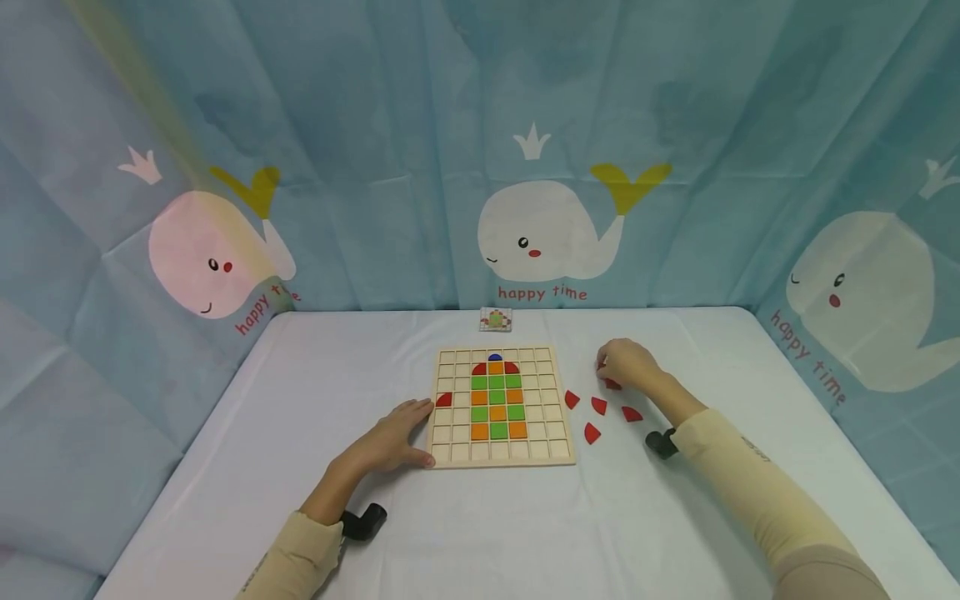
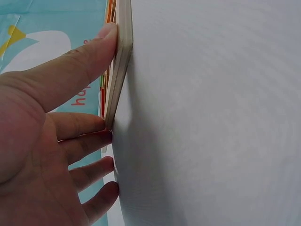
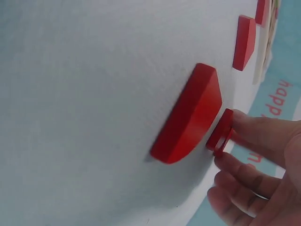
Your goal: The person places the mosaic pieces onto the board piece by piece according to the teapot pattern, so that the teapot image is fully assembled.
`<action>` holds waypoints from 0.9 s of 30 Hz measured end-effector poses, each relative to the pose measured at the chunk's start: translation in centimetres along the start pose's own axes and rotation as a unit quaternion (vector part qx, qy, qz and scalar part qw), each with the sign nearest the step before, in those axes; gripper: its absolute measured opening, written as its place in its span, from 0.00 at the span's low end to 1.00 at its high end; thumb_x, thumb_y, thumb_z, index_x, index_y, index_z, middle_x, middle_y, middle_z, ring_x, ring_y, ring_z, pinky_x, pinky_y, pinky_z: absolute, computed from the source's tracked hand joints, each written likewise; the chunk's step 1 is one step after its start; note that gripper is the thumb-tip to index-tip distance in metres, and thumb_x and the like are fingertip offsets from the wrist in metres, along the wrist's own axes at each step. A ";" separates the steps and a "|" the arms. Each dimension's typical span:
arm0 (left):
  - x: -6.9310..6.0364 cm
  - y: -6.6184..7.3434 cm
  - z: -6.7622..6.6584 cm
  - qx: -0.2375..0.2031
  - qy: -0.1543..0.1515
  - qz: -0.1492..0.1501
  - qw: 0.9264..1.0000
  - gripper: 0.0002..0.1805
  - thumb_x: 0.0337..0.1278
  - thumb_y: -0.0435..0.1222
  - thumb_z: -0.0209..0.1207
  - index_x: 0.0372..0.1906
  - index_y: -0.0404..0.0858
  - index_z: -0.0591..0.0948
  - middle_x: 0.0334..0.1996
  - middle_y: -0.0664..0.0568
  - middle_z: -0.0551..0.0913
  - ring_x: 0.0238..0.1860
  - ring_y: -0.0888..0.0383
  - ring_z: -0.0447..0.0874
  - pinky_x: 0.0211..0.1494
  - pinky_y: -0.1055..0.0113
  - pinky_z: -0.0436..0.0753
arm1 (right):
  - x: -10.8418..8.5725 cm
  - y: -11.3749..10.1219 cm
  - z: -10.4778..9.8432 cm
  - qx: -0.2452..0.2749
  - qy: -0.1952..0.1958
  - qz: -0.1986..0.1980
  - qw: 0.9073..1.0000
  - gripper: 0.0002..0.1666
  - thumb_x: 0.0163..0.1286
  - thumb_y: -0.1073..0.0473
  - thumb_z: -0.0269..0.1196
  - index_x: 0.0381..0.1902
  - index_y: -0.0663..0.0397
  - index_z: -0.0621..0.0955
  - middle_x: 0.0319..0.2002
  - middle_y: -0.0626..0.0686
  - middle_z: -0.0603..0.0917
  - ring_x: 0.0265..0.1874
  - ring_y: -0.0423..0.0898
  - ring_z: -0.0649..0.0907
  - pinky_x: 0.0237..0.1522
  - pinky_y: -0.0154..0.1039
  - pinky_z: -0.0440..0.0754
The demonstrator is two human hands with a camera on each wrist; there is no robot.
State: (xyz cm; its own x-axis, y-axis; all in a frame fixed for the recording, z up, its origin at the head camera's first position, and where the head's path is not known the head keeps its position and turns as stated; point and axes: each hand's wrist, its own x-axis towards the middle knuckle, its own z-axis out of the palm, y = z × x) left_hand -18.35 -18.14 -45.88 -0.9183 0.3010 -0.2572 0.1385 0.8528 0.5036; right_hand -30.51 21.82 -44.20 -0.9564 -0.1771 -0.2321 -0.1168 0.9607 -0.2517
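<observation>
A wooden grid board lies on the white table, with green and orange squares, red quarter-circle pieces and a blue half-circle piece at the top of the pattern. A separate red quarter-circle sits near its left edge. My left hand touches that edge, fingers spread and straight, thumb at the near corner. Right of the board, my right hand pinches a small red piece between thumb and forefinger, seen in the right wrist view. A red piece shows beneath this hand; the fingers partly hide the area.
Several loose red quarter-circle pieces lie between the board and my right forearm. A small picture card lies behind the board. A blue curtain with whale prints stands round the table. Black devices are worn on both wrists.
</observation>
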 end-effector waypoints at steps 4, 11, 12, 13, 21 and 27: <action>0.0 0.0 -0.1 -0.001 0.000 0.003 1.000 0.53 0.40 0.43 0.75 0.73 0.35 0.62 0.75 0.42 0.60 0.77 0.39 0.51 0.74 0.39 0.58 | 0.2 0.1 0.0 0.011 0.004 -0.010 1.000 0.16 0.63 0.60 0.67 0.48 0.57 0.85 0.48 0.59 0.84 0.38 0.50 0.78 0.43 0.43 0.84; 0.0 0.0 0.0 0.002 0.001 0.007 1.000 0.53 0.40 0.43 0.75 0.73 0.34 0.62 0.75 0.42 0.61 0.77 0.40 0.52 0.74 0.39 0.58 | 0.0 0.0 -0.1 0.001 0.011 0.036 0.999 0.19 0.62 0.50 0.69 0.41 0.61 0.84 0.29 0.55 0.83 0.29 0.48 0.78 0.34 0.39 0.82; 0.0 0.0 0.0 0.004 0.001 0.006 1.000 0.53 0.40 0.43 0.75 0.73 0.35 0.62 0.75 0.42 0.61 0.77 0.40 0.52 0.74 0.39 0.58 | 0.0 -0.1 -0.1 0.003 0.011 0.035 0.999 0.18 0.62 0.51 0.69 0.41 0.61 0.84 0.28 0.54 0.83 0.28 0.47 0.78 0.33 0.38 0.81; 0.0 0.0 0.0 0.004 0.001 0.005 1.000 0.53 0.40 0.43 0.75 0.73 0.35 0.62 0.75 0.43 0.61 0.77 0.40 0.52 0.74 0.39 0.58 | 0.0 -0.1 -0.1 0.005 0.011 0.030 0.999 0.16 0.63 0.53 0.68 0.41 0.61 0.85 0.29 0.55 0.83 0.29 0.47 0.78 0.34 0.38 0.82; 0.0 0.0 -0.1 0.005 0.002 0.004 1.000 0.53 0.40 0.43 0.75 0.73 0.35 0.62 0.75 0.43 0.61 0.77 0.40 0.51 0.74 0.38 0.58 | 0.3 -0.2 0.0 0.022 -0.002 -0.001 1.000 0.16 0.63 0.63 0.64 0.49 0.60 0.84 0.42 0.60 0.84 0.34 0.50 0.79 0.34 0.38 0.84; 0.0 0.1 0.0 0.005 0.002 0.003 1.000 0.53 0.40 0.43 0.75 0.73 0.35 0.62 0.75 0.43 0.61 0.76 0.39 0.52 0.73 0.38 0.59 | 0.7 -0.2 0.4 0.036 -0.008 0.022 0.999 0.16 0.64 0.62 0.65 0.49 0.63 0.84 0.40 0.59 0.84 0.34 0.49 0.79 0.37 0.39 0.85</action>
State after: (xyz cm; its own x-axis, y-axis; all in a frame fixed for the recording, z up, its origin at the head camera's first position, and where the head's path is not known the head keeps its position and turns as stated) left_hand -18.33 -18.11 -45.82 -0.9191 0.3042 -0.2503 0.1479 0.8554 0.4964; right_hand -31.05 21.39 -44.70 -0.9560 -0.1388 -0.2585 -0.0545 0.9497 -0.3083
